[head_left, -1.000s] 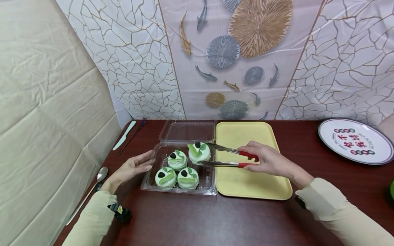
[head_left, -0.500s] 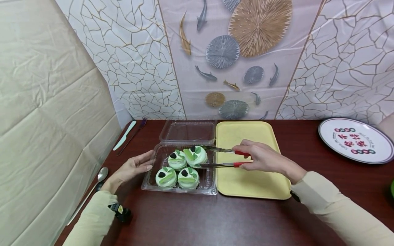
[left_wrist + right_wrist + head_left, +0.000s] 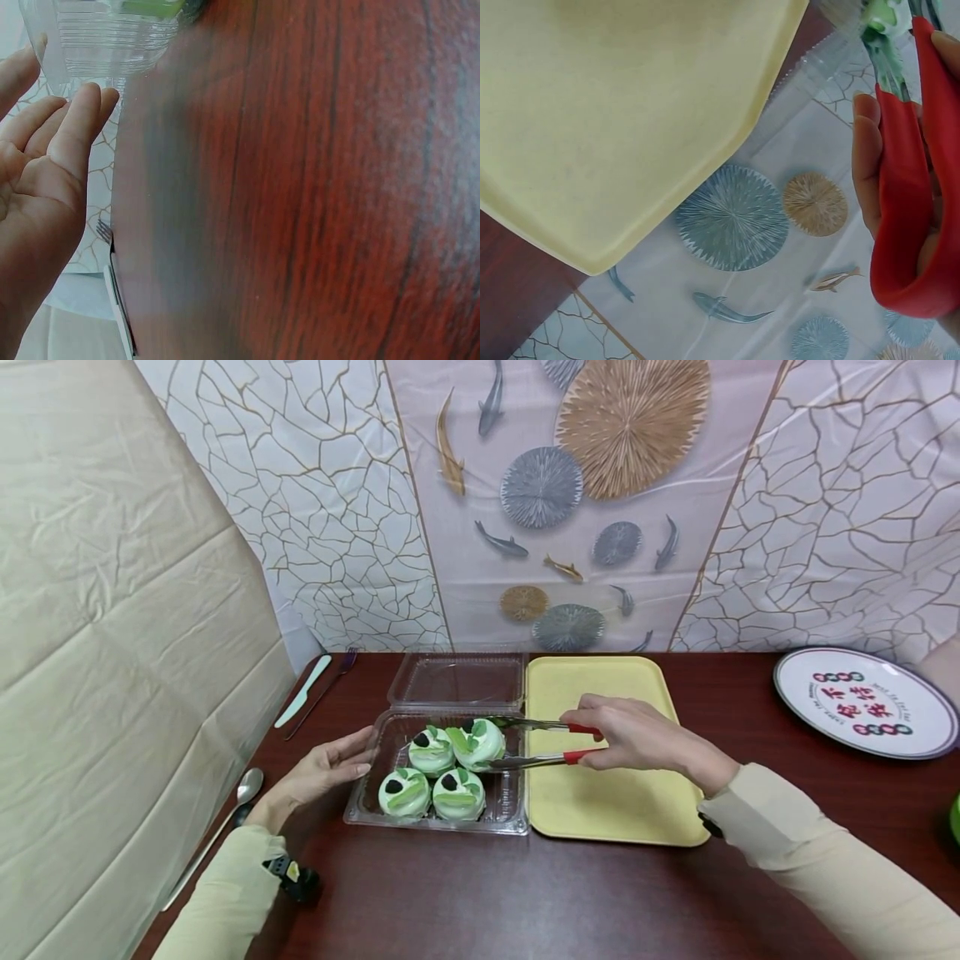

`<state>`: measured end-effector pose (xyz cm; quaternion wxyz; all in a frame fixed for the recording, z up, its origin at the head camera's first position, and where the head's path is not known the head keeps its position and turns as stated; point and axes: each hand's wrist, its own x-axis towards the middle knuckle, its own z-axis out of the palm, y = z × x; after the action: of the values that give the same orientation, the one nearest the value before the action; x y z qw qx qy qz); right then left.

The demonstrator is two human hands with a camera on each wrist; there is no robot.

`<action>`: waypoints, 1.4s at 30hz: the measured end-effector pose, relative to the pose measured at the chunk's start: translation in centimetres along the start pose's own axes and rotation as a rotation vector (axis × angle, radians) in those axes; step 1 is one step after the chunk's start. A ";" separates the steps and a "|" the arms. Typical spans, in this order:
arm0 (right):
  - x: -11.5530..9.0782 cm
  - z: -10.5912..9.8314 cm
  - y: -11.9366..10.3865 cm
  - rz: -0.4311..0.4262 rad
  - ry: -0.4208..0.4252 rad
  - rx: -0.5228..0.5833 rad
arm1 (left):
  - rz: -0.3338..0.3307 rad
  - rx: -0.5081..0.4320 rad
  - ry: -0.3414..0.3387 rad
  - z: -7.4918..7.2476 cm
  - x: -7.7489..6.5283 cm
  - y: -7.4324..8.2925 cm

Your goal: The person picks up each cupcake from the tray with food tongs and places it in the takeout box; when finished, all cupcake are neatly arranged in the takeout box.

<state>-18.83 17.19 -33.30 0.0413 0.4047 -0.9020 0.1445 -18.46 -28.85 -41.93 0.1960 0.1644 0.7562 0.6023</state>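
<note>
My right hand [image 3: 637, 735] grips red-handled metal tongs [image 3: 534, 761]; the red handles [image 3: 897, 157] lie between thumb and fingers in the right wrist view. The tong arms stand on either side of a round green-and-white cream cake [image 3: 486, 742] at the back right of a clear plastic container [image 3: 517, 814]. Several similar cakes, such as the front-left cake [image 3: 403, 793], sit beside it, topped with a dark berry and green pieces. My left hand [image 3: 321, 772] touches the container's left side with fingers extended; the left wrist view shows its fingers [image 3: 73, 131] at the clear wall.
The container's lid [image 3: 459, 681] lies folded back behind it. A yellow tray [image 3: 615, 814] adjoins it on the right. Farther right is a white plate [image 3: 798, 693] with red lettering. Along the left lie a pale knife [image 3: 303, 692], a fork [image 3: 322, 695] and a long spoon [image 3: 206, 846].
The tongs and the cake between their arms have moved left and slightly toward the person, up against the other cakes. My right hand has shifted left. The left hand has stayed put.
</note>
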 end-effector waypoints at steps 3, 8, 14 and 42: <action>0.2 -0.2 -0.1 0.011 -0.019 -0.005 | 0.004 -0.005 -0.011 -0.1 0.0 -0.1; 0.2 -0.5 -0.3 0.035 -0.038 -0.007 | 0.001 0.008 -0.006 -0.1 -0.1 -0.1; 0.2 -0.8 -0.7 0.061 -0.046 -0.018 | -0.005 0.013 0.001 0.0 0.0 -0.1; 1.1 -2.0 -2.9 0.156 -0.123 -0.057 | 0.020 0.016 -0.031 0.0 -0.1 0.0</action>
<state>-17.51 15.19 -30.56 -0.0140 0.3400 -0.9353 0.0966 -18.39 -28.88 -41.91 0.2002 0.1830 0.7562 0.5955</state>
